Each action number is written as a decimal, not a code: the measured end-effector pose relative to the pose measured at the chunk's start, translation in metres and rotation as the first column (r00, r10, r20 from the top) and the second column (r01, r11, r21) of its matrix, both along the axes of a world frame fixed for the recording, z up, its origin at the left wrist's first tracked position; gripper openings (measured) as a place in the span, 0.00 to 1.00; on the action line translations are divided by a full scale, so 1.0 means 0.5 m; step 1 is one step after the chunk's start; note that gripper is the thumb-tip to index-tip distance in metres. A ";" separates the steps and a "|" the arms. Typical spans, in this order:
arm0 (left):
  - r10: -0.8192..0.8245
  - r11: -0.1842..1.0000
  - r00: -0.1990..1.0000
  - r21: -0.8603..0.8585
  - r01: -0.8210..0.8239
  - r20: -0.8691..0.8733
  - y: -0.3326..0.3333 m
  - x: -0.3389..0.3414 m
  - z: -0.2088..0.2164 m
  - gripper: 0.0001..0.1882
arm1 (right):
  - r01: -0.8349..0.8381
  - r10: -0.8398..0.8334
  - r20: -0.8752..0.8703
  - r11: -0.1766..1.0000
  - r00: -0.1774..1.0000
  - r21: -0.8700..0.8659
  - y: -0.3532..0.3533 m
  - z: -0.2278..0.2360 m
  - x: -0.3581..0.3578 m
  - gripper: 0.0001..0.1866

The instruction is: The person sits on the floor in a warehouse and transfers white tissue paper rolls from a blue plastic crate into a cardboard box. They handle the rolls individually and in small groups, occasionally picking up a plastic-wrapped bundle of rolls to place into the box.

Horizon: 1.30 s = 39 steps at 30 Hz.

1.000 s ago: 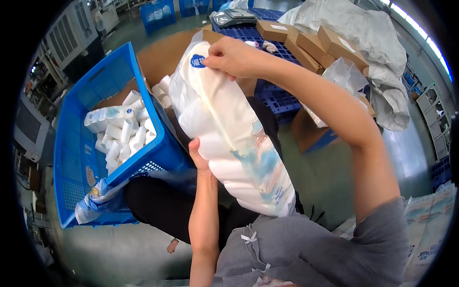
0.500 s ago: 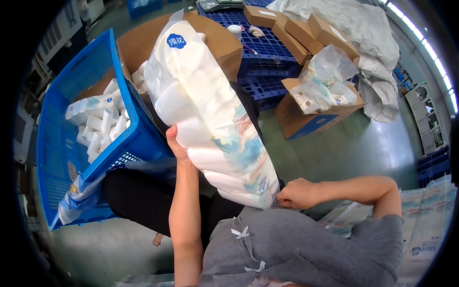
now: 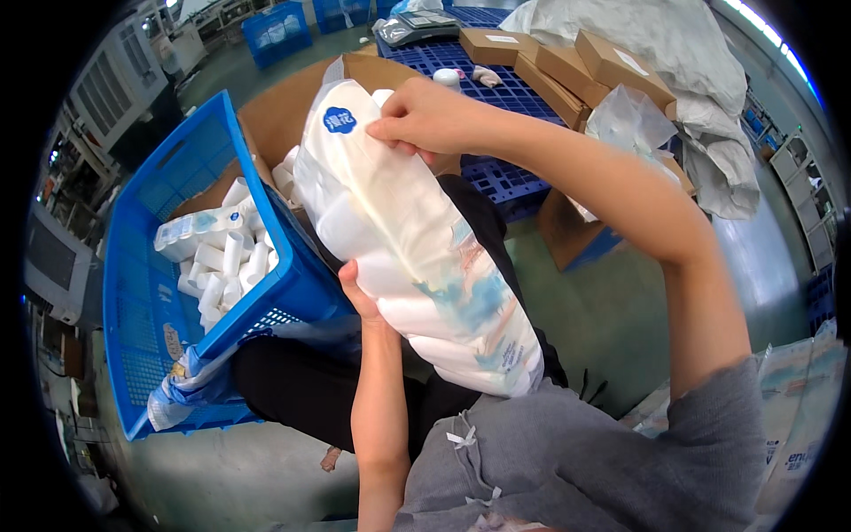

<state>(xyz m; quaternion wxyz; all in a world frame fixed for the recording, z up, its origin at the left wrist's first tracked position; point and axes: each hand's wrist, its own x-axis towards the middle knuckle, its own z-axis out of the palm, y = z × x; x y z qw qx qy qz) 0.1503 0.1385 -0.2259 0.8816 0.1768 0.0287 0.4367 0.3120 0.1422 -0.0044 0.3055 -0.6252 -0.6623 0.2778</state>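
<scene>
A long plastic pack of toilet rolls, white with a pale blue and pink landscape print, lies slantwise across my lap, its far end raised. My left hand holds its left side, thumb showing and the other fingers hidden underneath. Up at the far end, beside the blue badge, my right hand is closed in a pinch at the pack's edge, apparently on the film. Left of the pack, a blue plastic crate holds loose white rolls with one smaller printed pack lying on them.
Behind the pack stands a large brown cardboard box. Blue pallets bear flat cartons and a scale. An open carton with plastic bags is partly behind my right arm. Printed film lies at the lower right.
My right hand has moved from the pack's near end up to its far end and now pinches there. My left hand keeps its hold. The whole view has shifted slightly.
</scene>
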 end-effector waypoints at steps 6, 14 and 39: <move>-0.092 0.995 0.989 -0.030 0.097 0.116 0.010 -0.019 -0.030 0.42 | -0.087 0.101 0.017 0.927 0.995 -0.366 -0.082 -0.030 0.003 0.18; -0.006 0.997 0.999 -0.079 0.003 -0.044 -0.011 0.000 -0.009 0.39 | -0.044 0.091 0.131 0.945 0.987 -0.324 -0.345 -0.206 0.017 0.16; 0.082 0.992 0.928 0.122 -0.040 -0.362 -0.030 0.006 0.035 0.38 | 0.287 -0.294 -0.180 0.956 0.939 -0.065 -0.366 -0.402 0.038 0.26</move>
